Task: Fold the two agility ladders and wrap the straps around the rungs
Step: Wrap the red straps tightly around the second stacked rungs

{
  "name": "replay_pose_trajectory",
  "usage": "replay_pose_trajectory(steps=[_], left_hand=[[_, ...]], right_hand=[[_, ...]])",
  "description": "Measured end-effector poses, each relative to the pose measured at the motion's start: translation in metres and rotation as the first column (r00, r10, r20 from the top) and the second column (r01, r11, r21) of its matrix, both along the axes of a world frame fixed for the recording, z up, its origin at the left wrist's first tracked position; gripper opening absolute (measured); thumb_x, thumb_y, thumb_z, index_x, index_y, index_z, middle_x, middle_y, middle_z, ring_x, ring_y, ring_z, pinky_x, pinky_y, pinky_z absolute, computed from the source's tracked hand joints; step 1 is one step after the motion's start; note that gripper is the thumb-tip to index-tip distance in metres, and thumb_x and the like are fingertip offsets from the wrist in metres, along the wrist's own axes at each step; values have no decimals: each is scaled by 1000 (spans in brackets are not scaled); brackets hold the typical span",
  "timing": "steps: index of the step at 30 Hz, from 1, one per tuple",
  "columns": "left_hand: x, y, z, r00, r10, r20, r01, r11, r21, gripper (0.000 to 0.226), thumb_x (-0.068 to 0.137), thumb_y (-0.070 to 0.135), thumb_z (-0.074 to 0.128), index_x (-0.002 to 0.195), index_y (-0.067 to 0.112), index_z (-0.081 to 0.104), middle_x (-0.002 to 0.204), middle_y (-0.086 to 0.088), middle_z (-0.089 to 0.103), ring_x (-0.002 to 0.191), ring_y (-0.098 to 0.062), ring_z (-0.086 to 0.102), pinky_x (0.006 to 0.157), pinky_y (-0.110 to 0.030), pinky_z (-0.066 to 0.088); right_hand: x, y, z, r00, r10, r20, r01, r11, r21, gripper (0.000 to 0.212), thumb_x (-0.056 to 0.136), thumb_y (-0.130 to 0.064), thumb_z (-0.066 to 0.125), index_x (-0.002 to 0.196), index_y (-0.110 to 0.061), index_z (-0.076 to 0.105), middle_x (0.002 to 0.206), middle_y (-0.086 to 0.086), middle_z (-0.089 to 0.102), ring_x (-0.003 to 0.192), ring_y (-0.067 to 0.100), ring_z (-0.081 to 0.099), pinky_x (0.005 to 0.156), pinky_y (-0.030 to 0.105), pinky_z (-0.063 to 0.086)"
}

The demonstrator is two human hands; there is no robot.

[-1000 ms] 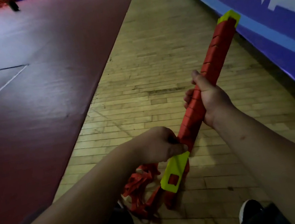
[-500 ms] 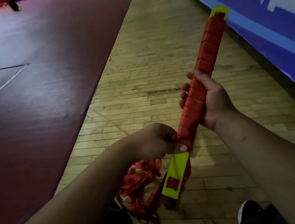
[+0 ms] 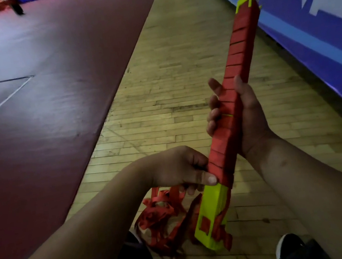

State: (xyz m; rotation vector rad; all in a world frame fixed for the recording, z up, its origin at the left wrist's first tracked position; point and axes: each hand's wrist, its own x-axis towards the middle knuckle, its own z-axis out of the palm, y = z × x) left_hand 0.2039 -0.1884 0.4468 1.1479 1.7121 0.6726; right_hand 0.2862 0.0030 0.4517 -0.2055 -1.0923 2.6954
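With your right hand (image 3: 250,117) gripping the red-wrapped yellow plastic rung bundle (image 3: 239,45) and left hand (image 3: 179,168) pinching the wrap, wind on the loose red strap (image 3: 161,216).

Indoor sports hall: pale wooden floorboards (image 3: 183,97), dark red court mat (image 3: 53,90) with white line (image 3: 1,105), blue lettered banner (image 3: 313,15).
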Motion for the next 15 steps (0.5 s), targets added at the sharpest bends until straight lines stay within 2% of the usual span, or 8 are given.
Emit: replay_pose_trajectory(steps=[3, 5, 9, 15], left_hand=[[0, 2, 0, 996, 25, -88, -30, 998, -62, 30, 104, 34, 72, 109, 4, 75, 83, -3, 72, 66, -12, 67, 62, -26, 54], [1, 3, 0, 987, 31, -161, -45, 995, -86, 29, 105, 36, 71, 107, 7, 76, 81, -1, 72, 62, -12, 68, 58, -19, 51], [4, 4, 1, 975, 18, -220, -42, 993, -106, 26, 108, 37, 66, 112, 13, 76, 82, 1, 76, 60, -8, 70, 57, -18, 52], [5, 0, 4, 981, 46, -187, -69, 990, -122, 16, 112, 30, 60, 100, 33, 70, 93, 2, 79, 63, -6, 71, 58, -21, 53]], right_hand=[[-2, 0, -2, 998, -33, 48, 30, 998, 56, 50, 100, -60, 59, 134, -24, 67, 87, -4, 68, 66, 10, 61, 58, 28, 51], [-3, 0, -1, 995, -63, 80, 55, 993, 108, 49, 102, -57, 59, 136, -22, 66, 86, -1, 69, 66, 12, 63, 58, 29, 52], [-5, -2, -2, 982, -126, 140, 97, 975, 200, 52, 104, -52, 62, 142, -16, 64, 83, 2, 69, 66, 15, 66, 59, 30, 54], [-12, -1, -7, 955, -217, 204, 170, 960, 223, 43, 101, -46, 70, 132, -17, 65, 77, 1, 65, 65, 14, 63, 59, 31, 53]])
